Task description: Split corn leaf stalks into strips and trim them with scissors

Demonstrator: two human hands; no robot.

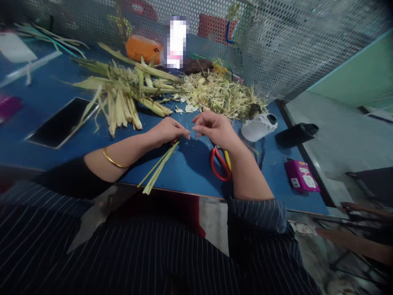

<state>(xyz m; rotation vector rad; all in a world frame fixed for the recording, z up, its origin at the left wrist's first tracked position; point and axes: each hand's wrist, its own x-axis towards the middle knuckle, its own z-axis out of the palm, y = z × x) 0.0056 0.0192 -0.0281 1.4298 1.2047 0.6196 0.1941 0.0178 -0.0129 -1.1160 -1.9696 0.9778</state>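
Note:
My left hand [173, 131] is closed in a pinch near the middle of the table. Narrow pale-green strips of corn husk [158, 172] run out from under it toward the table's front edge. Just to its right, my right hand [211, 125] has its thumb and fingertips pressed together. A thin thread-like line seems to lie between the two hands, too fine to be sure of. Below the right wrist lie scissors [219, 164] with a red handle loop, and a yellow handle [227, 159] shows partly behind the forearm.
Corn husks [123, 98] and a heap of shredded husk [221, 92] spread behind my hands. A dark-screened tablet [61, 123] lies left. To the right are a white spool [259, 127], a black cylinder [296, 135] and a purple packet [302, 176]. Perforated metal mesh [276, 53] backs the table.

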